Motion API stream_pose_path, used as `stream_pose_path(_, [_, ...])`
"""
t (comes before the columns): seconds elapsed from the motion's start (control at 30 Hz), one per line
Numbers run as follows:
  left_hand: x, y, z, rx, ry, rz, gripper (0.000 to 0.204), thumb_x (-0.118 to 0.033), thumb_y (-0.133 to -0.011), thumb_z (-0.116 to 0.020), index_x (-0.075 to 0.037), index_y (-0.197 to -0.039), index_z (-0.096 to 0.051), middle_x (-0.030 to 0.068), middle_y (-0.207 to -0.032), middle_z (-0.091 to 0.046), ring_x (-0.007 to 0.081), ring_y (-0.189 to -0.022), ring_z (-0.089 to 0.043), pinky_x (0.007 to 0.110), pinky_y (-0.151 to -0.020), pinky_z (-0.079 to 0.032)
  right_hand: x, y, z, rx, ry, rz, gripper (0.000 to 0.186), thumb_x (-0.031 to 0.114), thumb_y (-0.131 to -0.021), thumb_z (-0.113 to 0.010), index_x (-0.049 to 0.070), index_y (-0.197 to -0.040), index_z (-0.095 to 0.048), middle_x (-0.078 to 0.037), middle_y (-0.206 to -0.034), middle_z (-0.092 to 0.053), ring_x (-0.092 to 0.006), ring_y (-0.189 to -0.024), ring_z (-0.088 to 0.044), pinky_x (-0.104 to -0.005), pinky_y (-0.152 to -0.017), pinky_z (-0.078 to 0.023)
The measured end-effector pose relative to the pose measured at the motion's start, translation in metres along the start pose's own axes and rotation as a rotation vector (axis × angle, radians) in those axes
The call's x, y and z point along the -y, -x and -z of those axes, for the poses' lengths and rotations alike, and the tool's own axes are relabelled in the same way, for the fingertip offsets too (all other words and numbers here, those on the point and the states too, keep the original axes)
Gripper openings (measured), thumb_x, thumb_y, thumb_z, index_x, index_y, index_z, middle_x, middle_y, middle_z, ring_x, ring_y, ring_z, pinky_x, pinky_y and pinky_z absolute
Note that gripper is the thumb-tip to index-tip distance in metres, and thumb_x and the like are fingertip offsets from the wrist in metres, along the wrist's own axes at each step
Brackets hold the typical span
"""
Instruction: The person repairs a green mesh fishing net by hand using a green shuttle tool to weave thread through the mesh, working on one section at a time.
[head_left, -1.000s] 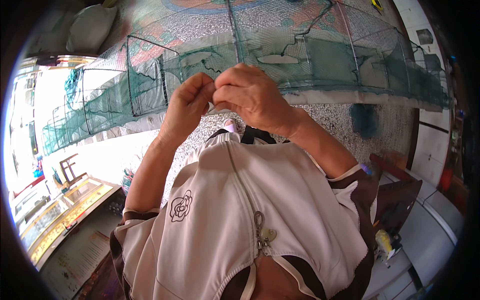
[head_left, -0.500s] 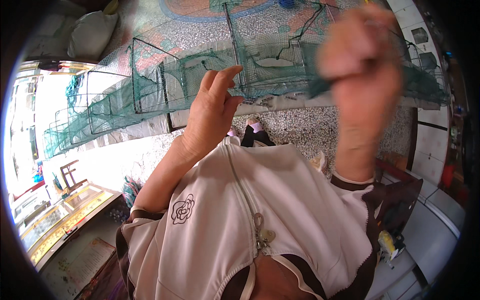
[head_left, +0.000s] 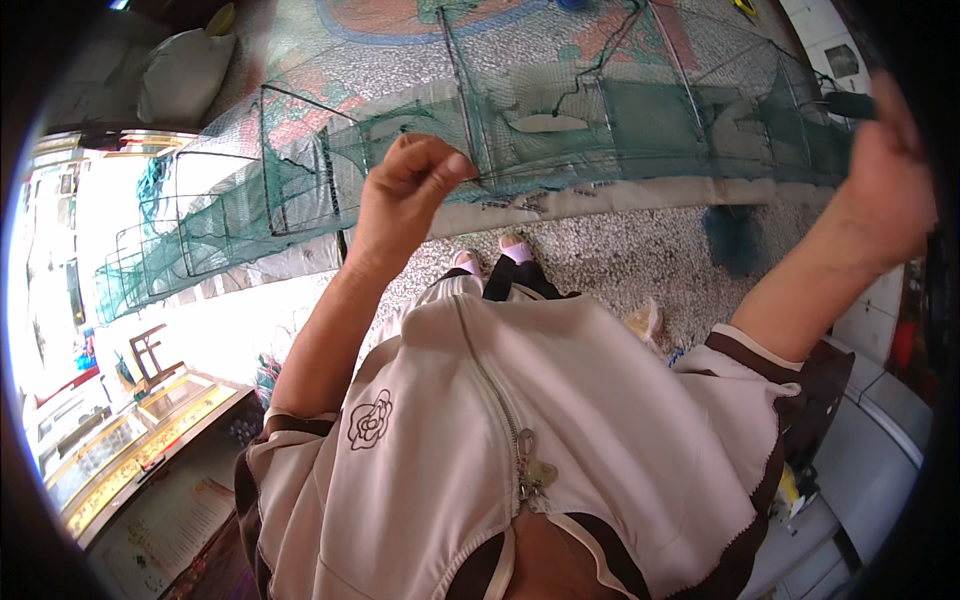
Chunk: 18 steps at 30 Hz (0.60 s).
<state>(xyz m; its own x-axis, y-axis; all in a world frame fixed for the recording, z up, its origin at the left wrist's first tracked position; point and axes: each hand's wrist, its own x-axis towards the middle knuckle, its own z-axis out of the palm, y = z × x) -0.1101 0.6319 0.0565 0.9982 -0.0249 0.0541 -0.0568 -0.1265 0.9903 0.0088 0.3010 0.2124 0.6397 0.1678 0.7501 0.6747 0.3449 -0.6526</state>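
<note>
A long green net (head_left: 650, 130) on dark rod frames stretches across the view in front of me. My left hand (head_left: 405, 195) is raised at the net's near edge, beside a middle rod, with thumb and fingers pinched together. What lies in the pinch is too small to make out. Far out at the right is my right hand (head_left: 890, 185), smeared by motion. A narrow dark green object (head_left: 848, 104) sticks out from its fingers, its kind unclear. Below the net's right part appears a blurred dark green clump (head_left: 735, 240), seemingly of mesh.
Several small metallic pieces (head_left: 525, 203) lie on the pale strip along the net's near edge. My feet (head_left: 515, 248) are on the speckled floor just below. A glass-topped cabinet (head_left: 150, 430) stands at left, a white sack (head_left: 185, 75) at far left, grey furniture (head_left: 870, 420) at right.
My right hand has swung outward to the right, away from the net's middle. My left fingers, spread before, have closed into a pinch. The green clump now shows below the net.
</note>
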Motion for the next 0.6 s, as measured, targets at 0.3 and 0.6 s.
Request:
stream_pose_path(0.3, [-0.008, -0.017, 0.028, -0.166, 0.761, 0.345, 0.017, -0.017, -0.105, -0.051, -0.001, -0.102, -0.058, 0.0119, -0.101, -0.067, 0.0092, -0.071, -0.057, 0.026, -0.072, -0.053, -0.123, 0.052, -0.092, 0.611, 0.344, -0.777, 0.026, 0.013, -0.096, -0.057, 0.002, -0.118, -0.065, 0.000, -0.078, -0.064, -0.0039, -0.059, -0.050, -0.0195, -0.054, -0.040])
stream_pose_path(0.6, [-0.012, -0.017, -0.009, -0.144, -0.200, 0.257, 0.020, -0.008, -0.090, -0.067, -0.001, -0.106, -0.057, 0.0066, -0.091, -0.063, 0.0086, -0.075, -0.056, 0.025, -0.063, -0.047, -0.192, 0.029, -0.115, 0.527, -0.021, -1.255, 0.037, 0.011, -0.093, -0.051, 0.000, -0.127, -0.049, -0.012, -0.097, -0.067, -0.0020, -0.051, -0.034, -0.0188, -0.038, -0.024])
